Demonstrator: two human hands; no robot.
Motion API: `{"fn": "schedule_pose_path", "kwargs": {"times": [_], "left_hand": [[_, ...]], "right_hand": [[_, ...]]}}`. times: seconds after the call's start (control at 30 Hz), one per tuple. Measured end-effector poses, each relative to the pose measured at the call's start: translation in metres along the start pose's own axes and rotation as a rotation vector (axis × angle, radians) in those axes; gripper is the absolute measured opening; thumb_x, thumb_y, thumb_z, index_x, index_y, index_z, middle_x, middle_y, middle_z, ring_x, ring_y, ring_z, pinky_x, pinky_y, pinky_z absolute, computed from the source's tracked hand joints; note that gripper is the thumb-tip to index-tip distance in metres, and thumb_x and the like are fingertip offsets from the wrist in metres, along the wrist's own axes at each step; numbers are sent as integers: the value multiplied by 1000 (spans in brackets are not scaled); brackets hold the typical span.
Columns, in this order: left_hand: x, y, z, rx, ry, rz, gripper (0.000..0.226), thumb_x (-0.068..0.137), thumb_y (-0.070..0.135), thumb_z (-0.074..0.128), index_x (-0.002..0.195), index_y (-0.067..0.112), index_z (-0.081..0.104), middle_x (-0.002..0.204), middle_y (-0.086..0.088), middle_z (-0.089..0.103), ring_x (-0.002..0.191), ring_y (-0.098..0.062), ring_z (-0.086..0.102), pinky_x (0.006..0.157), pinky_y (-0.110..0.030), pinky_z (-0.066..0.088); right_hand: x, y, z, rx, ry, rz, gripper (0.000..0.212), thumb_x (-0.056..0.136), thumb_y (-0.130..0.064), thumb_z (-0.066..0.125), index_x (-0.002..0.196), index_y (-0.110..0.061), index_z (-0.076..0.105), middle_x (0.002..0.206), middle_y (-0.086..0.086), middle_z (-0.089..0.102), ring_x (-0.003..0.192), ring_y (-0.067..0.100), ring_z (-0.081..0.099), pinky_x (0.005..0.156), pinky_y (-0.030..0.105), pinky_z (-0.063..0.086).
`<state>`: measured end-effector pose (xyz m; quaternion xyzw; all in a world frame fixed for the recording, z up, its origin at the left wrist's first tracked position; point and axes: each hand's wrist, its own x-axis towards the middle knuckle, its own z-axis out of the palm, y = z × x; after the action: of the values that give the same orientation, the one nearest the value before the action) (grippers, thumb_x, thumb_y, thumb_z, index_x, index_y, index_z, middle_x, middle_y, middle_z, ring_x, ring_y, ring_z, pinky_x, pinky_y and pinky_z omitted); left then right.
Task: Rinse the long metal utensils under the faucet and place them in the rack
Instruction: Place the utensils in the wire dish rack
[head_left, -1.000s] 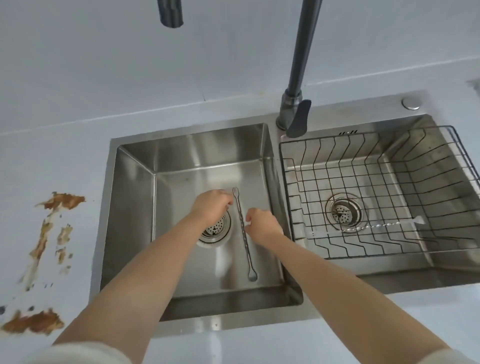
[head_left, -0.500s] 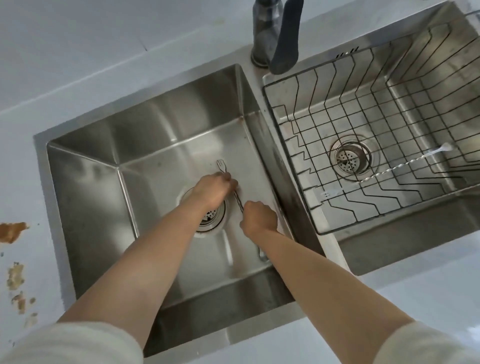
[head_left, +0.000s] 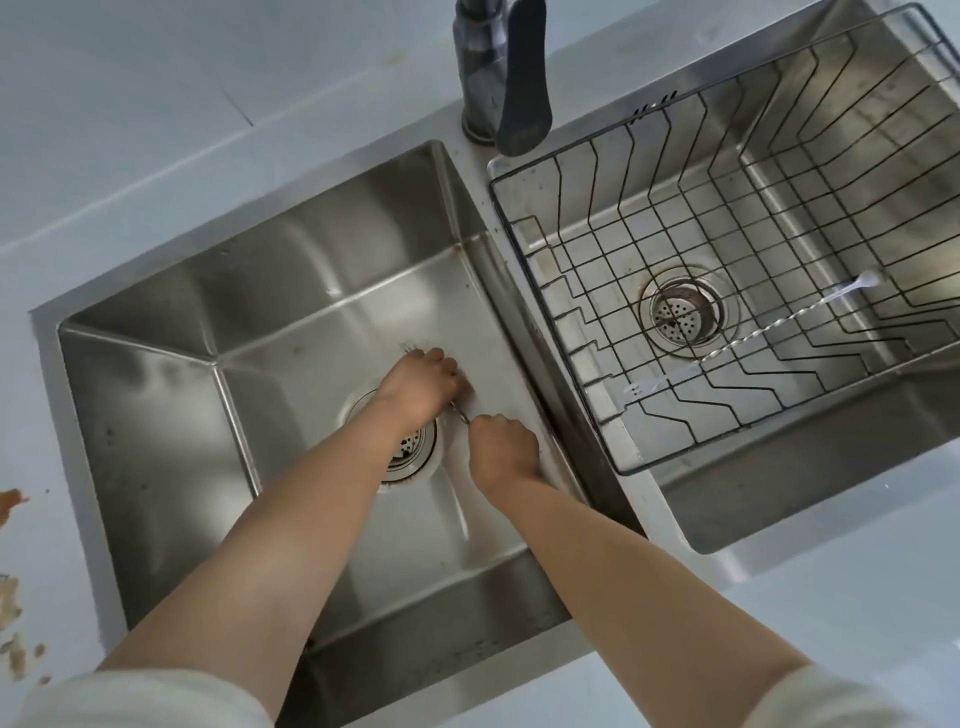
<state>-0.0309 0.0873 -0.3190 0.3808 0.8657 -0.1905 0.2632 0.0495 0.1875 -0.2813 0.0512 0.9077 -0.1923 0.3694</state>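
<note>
Both my hands are down in the left sink basin (head_left: 291, 291) beside its drain. My left hand (head_left: 422, 387) and my right hand (head_left: 503, 451) are each closed on a long thin metal utensil (head_left: 460, 414). Only a short piece of its twisted stem shows between the fists, and its forked tip peeks out past my left fingers. A second long metal utensil (head_left: 748, 335) lies slantwise in the black wire rack (head_left: 571, 332) that sits in the right basin. The dark faucet base and lever (head_left: 522, 88) stand behind the divider; no water is seen running.
The left drain strainer (head_left: 413, 447) is partly under my left wrist. The right drain (head_left: 680, 312) shows through the rack. Brown smears (head_left: 10, 613) mark the pale counter at the left edge. A steel divider separates the two basins.
The view has dropped closer and shifted left. My left hand has closed further over the utensil's forked end, my right hand has closed on the stem, and the spoon end is now hidden.
</note>
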Motion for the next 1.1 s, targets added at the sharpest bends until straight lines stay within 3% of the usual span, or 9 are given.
{"fn": "schedule_pose_path", "kwargs": {"times": [0.13, 0.33, 0.47, 0.67, 0.83, 0.97, 1.1], "left_hand": [[-26, -3, -24, -42, 30, -74, 35, 87, -1, 42, 119, 8, 54, 117, -12, 58, 115, -30, 47, 89, -39, 42], [-79, -18, -65, -78, 62, -228, 27, 89, 4, 43, 113, 7, 55, 120, -11, 56, 118, -29, 45, 93, -37, 40], [-112, -22, -91, -149, 183, -346, 30, 88, 1, 41, 113, 6, 56, 119, -12, 59, 115, -29, 49, 91, -36, 41], [-124, 2, -128, -307, 393, -443, 19, 83, -5, 49, 93, 1, 63, 96, -18, 67, 96, -35, 59, 76, -40, 49], [-111, 30, -170, -365, 433, -507, 16, 86, 2, 49, 91, 6, 63, 99, -14, 65, 99, -32, 58, 76, -37, 47], [-87, 60, -205, -342, 441, -483, 20, 92, 10, 45, 102, 7, 62, 108, -9, 64, 106, -27, 56, 78, -33, 45], [-49, 90, -229, -347, 435, -448, 22, 91, 4, 43, 102, 5, 62, 104, -11, 64, 101, -29, 58, 78, -35, 47]], "right_hand": [[-12, -2, -20, -50, -9, -37, 32, 91, -3, 43, 121, -4, 53, 124, 14, 59, 115, 29, 55, 88, 33, 46], [-38, -19, -56, -117, 82, -171, 34, 91, 2, 41, 122, -5, 53, 123, 13, 59, 116, 32, 56, 88, 36, 48], [-60, -26, -89, -184, 157, -295, 33, 88, 2, 45, 119, -6, 53, 119, 13, 60, 111, 31, 59, 82, 35, 49], [-81, -1, -146, -322, 230, -406, 29, 87, 2, 43, 113, -6, 53, 114, 14, 60, 103, 31, 59, 69, 31, 39], [-91, 37, -194, -410, 276, -375, 29, 85, 8, 43, 108, -4, 57, 105, 13, 62, 96, 32, 60, 71, 33, 42], [-89, 79, -229, -485, 314, -339, 31, 86, 10, 43, 111, -1, 58, 101, 13, 61, 90, 32, 60, 69, 34, 42], [-77, 124, -251, -529, 305, -309, 25, 88, 6, 44, 105, -3, 59, 100, 12, 64, 77, 29, 54, 65, 33, 42]]}}
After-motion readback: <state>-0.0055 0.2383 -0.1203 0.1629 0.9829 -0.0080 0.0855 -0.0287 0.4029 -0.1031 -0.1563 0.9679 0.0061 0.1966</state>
